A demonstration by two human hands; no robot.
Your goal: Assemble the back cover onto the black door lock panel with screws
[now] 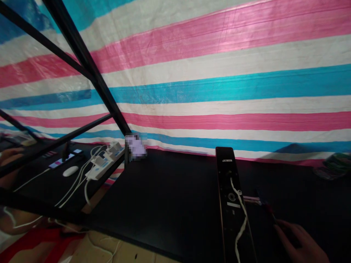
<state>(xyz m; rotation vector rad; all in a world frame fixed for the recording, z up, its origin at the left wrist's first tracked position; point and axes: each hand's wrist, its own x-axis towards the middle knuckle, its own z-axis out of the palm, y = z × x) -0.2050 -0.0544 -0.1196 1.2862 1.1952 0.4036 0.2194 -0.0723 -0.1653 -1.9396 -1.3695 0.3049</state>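
My right hand (301, 243) is low at the right, its fingers closed around the end of a thin dark object (270, 212) with a reddish part. The dim light and blur hide what it is. Just left of it, a long black panel (225, 223), like the back of a smart door lock, lies on the black table. A white cable (241, 230) runs down along the panel. Beside the panel's right edge, several thin pinkish strands or sticks (252, 199) point toward the thing in my hand. My left hand is out of view.
A black metal frame (102, 93) slants across the left. Past it are a white power strip (100, 166), a white mouse (70, 171), a phone (61, 160) and another person's hand (11, 157). Striped sheeting (219, 84) hangs behind. Clear plastic bags (334, 166) lie far right.
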